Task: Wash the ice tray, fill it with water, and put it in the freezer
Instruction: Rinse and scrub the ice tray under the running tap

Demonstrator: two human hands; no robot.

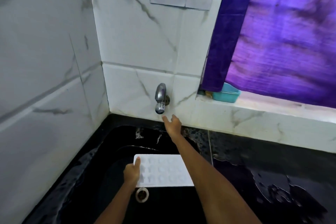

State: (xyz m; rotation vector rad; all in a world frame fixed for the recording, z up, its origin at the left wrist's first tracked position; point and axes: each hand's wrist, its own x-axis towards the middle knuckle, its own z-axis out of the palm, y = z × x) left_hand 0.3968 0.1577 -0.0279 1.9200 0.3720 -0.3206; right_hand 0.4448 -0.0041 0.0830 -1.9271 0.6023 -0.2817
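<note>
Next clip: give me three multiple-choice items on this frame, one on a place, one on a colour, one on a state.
1. Where is the ice tray?
A. over the black sink
B. on the window ledge
C. on the wet counter

2. What colour is the small tub on the ledge?
A. red
B. teal
C. yellow

3. What is the right hand doing?
A. gripping the tray
B. reaching open towards the tap
C. resting on the counter

Key: 1 A, the left hand holds it above the drain. 2 B, it shows teal below the purple curtain. 3 B, its fingers are spread just under the spout.
</note>
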